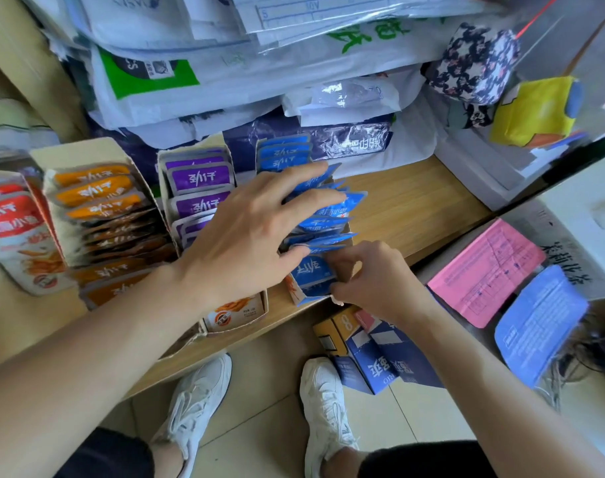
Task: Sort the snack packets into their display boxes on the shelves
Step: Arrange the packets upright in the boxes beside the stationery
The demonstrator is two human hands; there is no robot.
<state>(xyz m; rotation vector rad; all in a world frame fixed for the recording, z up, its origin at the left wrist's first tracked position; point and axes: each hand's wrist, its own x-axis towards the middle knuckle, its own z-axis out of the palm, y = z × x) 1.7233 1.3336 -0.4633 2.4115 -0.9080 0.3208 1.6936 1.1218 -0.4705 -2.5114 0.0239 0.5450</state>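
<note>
Several display boxes of snack packets stand in a row on a wooden shelf (425, 205). From the left they hold red packets (11, 222), orange packets (97, 201), purple packets (199, 182) and blue packets (325, 215). My left hand (256, 232) lies over the blue row with straight, spread fingers pressing the packets back. My right hand (373, 277) pinches the front blue packet (313, 274) at the near end of its box. The lower part of the purple box is hidden under my left hand.
White and dark parcel bags (225, 84) are piled behind the boxes. A pink sheet (483, 270) and a blue sheet (539, 322) lie on a box to the right. A blue carton (383, 357) lies on the tiled floor by my white shoes (325, 408).
</note>
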